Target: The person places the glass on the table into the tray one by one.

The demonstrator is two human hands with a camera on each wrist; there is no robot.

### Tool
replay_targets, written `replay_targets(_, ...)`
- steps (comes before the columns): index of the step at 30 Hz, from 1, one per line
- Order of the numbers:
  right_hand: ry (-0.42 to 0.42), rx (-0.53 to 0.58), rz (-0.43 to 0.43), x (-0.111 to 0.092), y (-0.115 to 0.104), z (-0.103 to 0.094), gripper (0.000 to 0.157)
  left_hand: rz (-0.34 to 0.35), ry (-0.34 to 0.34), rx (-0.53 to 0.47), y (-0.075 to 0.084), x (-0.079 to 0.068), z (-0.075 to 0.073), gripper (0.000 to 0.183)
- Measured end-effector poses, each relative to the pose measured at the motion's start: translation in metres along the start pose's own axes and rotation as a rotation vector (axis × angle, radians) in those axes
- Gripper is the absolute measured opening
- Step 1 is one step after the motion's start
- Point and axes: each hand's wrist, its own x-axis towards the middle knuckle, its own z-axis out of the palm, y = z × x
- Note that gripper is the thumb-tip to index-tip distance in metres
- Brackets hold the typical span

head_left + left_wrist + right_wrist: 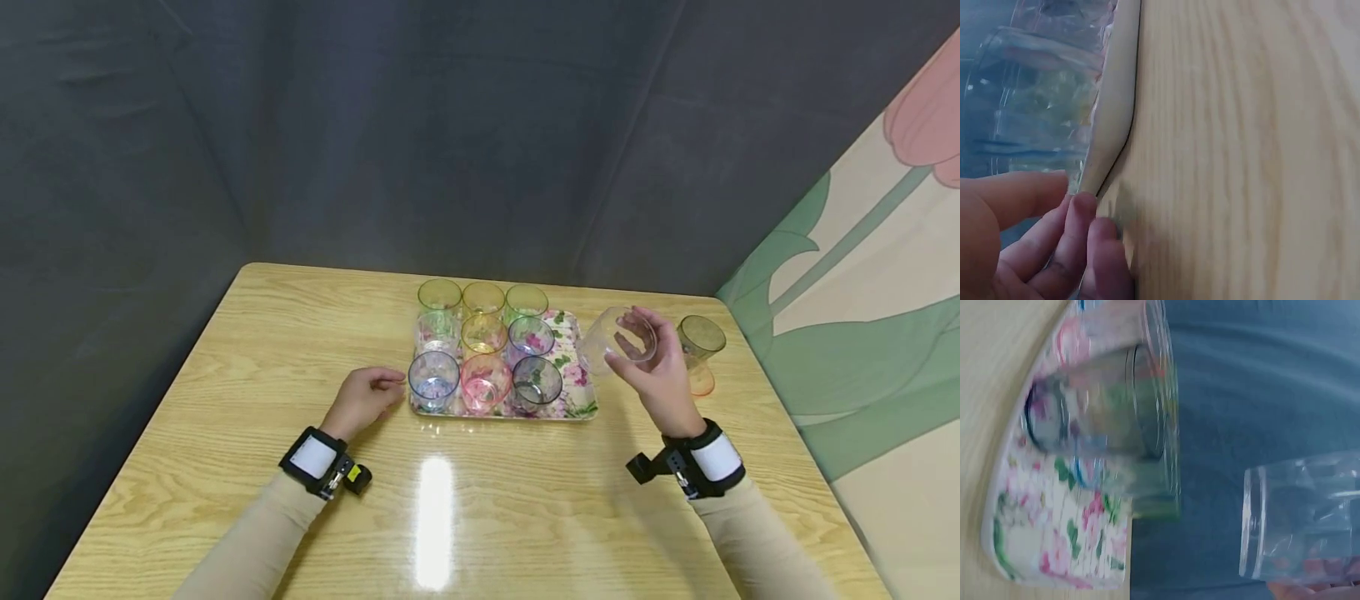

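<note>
My right hand (663, 379) grips a clear cup (611, 342) between thumb and fingers, tilted and raised beside the right end of a floral tray (577, 387). In the right wrist view the clear cup (1304, 519) shows at lower right, with fingertips under it. My left hand (366, 400) is by the tray's left edge, its fingers loosely bent. The left wrist view has its fingertips (1082, 203) close to the tray corner; whether they touch is unclear. Coloured cups stand upright in rows on the tray, including a blue cup (433, 379), a pink cup (485, 385) and a grey cup (537, 383).
Right of my right hand stands an olive cup (701, 337), with an orange cup (702, 382) partly hidden next to it. The wooden table (525, 517) extends toward me. A dark curtain (420, 150) hangs behind it, and a patterned cloth (885, 358) is at right.
</note>
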Motion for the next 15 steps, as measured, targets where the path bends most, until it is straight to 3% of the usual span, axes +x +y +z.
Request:
replay_targets(3,0.058,-0.07,0.061,0.01,0.006,-0.005,0.061,0.038,-0.002,0.049,0.001,-0.001,0.003,0.021)
replay_targets(8,0.123,-0.201,0.15,0.03,0.022,-0.012,0.063,0.033,0.013,0.07,0.002,-0.004,0.008,0.02)
replay_targets(15,0.102,-0.426,0.242,0.051,0.052,-0.014,0.075,0.019,0.03,0.079,0.003,-0.006,0.016,0.023)
